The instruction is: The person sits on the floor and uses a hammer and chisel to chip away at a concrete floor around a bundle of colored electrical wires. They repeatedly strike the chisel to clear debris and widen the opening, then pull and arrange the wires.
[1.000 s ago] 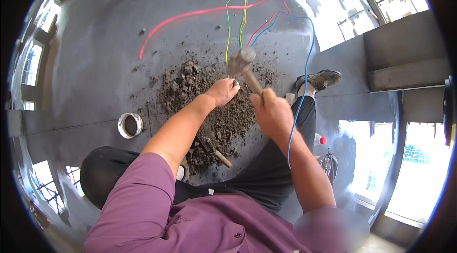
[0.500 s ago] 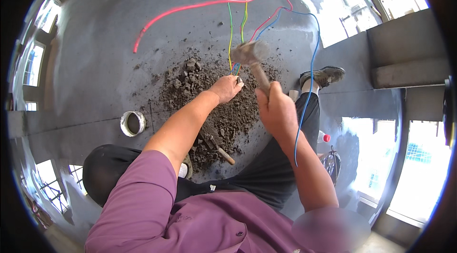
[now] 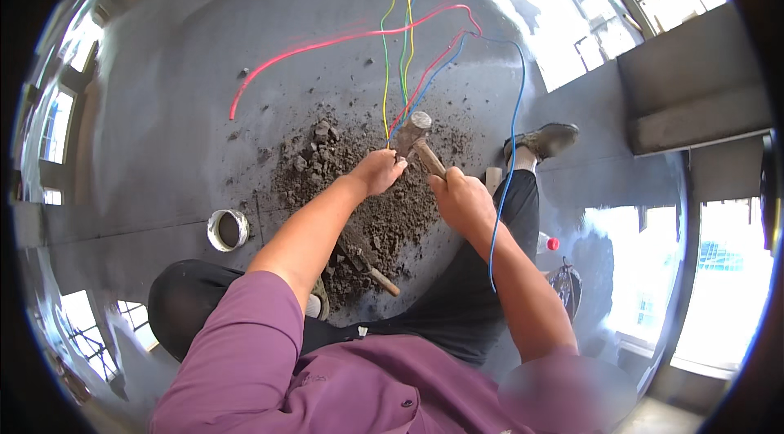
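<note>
My right hand (image 3: 465, 205) grips the wooden handle of a hammer (image 3: 411, 133), a heavy, dust-covered metal head on a short shaft. The head is low, just above and beside my left hand (image 3: 377, 172), and whether the two touch is unclear. My left hand is closed over the rubble, its fingers round something the hammer and fingers hide. Red, blue, yellow and green wires (image 3: 406, 66) rise from the spot right beyond the hammer head. Around my hands spreads a heap of grey-brown rubble (image 3: 392, 218) with loose lumps on its far left.
A tool with a wooden handle (image 3: 382, 280) lies in the near rubble. To the left stands a white pot (image 3: 228, 230). My shoe (image 3: 545, 142) is at right, beside a red-capped bottle (image 3: 547, 244). A loose blue wire (image 3: 518, 107) hangs across my right forearm.
My right hand has swung the hammer down and nearer, from raised beyond my left hand to close beside it. My left hand stays closed at the rubble. The whole view has shifted slightly.
</note>
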Action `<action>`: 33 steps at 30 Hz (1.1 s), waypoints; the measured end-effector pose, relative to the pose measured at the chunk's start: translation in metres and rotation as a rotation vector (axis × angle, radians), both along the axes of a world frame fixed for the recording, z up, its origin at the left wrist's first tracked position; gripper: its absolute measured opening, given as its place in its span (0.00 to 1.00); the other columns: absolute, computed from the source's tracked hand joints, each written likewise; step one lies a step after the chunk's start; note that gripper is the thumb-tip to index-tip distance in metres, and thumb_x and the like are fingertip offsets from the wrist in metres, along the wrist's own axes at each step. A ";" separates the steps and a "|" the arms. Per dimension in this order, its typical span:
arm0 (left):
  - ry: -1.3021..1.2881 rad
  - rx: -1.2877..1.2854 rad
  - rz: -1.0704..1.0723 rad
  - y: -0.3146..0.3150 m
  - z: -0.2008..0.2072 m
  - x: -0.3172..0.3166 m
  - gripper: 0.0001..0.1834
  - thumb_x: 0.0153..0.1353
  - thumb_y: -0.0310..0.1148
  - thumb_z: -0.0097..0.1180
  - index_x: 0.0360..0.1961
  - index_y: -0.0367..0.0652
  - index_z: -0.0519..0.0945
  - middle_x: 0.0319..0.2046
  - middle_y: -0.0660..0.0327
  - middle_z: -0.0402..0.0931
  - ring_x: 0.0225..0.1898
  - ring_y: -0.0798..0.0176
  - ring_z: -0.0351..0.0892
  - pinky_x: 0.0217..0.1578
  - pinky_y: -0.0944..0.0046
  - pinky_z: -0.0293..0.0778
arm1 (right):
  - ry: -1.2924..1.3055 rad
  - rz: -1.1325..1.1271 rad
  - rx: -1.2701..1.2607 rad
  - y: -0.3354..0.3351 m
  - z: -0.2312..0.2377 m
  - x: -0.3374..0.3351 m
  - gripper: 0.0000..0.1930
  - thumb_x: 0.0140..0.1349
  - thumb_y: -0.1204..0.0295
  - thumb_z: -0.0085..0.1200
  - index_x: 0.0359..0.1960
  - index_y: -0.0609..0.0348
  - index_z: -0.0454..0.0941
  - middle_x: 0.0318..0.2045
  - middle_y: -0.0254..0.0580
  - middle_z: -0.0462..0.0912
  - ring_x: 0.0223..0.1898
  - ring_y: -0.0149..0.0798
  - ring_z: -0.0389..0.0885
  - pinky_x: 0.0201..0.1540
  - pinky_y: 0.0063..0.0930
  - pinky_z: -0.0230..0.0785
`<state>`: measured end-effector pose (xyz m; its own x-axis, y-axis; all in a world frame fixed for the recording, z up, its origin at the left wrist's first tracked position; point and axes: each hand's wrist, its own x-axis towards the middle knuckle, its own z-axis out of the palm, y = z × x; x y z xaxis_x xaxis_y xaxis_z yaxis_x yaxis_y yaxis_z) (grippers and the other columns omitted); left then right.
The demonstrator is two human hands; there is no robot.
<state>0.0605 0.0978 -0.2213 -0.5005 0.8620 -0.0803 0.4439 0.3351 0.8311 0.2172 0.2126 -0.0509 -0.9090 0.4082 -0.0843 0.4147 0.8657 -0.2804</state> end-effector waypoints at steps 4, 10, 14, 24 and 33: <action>-0.012 0.007 0.094 -0.006 -0.002 0.001 0.15 0.69 0.42 0.50 0.39 0.39 0.78 0.34 0.46 0.79 0.40 0.40 0.78 0.43 0.47 0.74 | 0.141 0.015 -0.142 -0.014 0.022 -0.001 0.17 0.69 0.60 0.52 0.30 0.62 0.68 0.19 0.61 0.78 0.25 0.65 0.80 0.28 0.55 0.71; -0.068 0.054 0.053 -0.010 0.015 0.013 0.20 0.69 0.44 0.49 0.43 0.36 0.78 0.40 0.39 0.80 0.45 0.34 0.78 0.47 0.44 0.74 | -0.068 0.029 -0.077 -0.006 -0.006 0.005 0.18 0.69 0.58 0.50 0.31 0.63 0.69 0.21 0.61 0.79 0.28 0.65 0.80 0.31 0.57 0.71; 0.071 -0.146 -0.004 -0.008 0.034 0.003 0.18 0.68 0.42 0.49 0.40 0.35 0.79 0.34 0.41 0.81 0.41 0.35 0.79 0.43 0.44 0.75 | 0.067 0.044 -0.132 -0.021 0.013 0.004 0.19 0.69 0.58 0.51 0.31 0.64 0.69 0.21 0.62 0.79 0.28 0.66 0.80 0.31 0.58 0.70; -0.019 0.030 0.130 -0.014 0.000 0.011 0.17 0.66 0.41 0.51 0.40 0.35 0.77 0.31 0.39 0.79 0.36 0.36 0.79 0.37 0.46 0.74 | -0.021 0.064 -0.087 -0.021 -0.006 0.009 0.18 0.69 0.58 0.50 0.31 0.62 0.69 0.19 0.57 0.79 0.25 0.61 0.81 0.29 0.54 0.71; -0.234 0.066 0.164 -0.018 -0.014 0.015 0.11 0.63 0.37 0.55 0.39 0.41 0.79 0.31 0.54 0.82 0.35 0.57 0.80 0.40 0.56 0.74 | -0.041 -0.096 -0.195 -0.009 -0.003 0.031 0.18 0.68 0.59 0.53 0.30 0.63 0.70 0.21 0.61 0.78 0.28 0.63 0.80 0.29 0.54 0.69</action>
<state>0.0756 0.0795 -0.2348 -0.6082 0.7781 -0.1571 0.1813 0.3288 0.9268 0.2477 0.2037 -0.0538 -0.8610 0.4649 -0.2060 0.5069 0.7526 -0.4202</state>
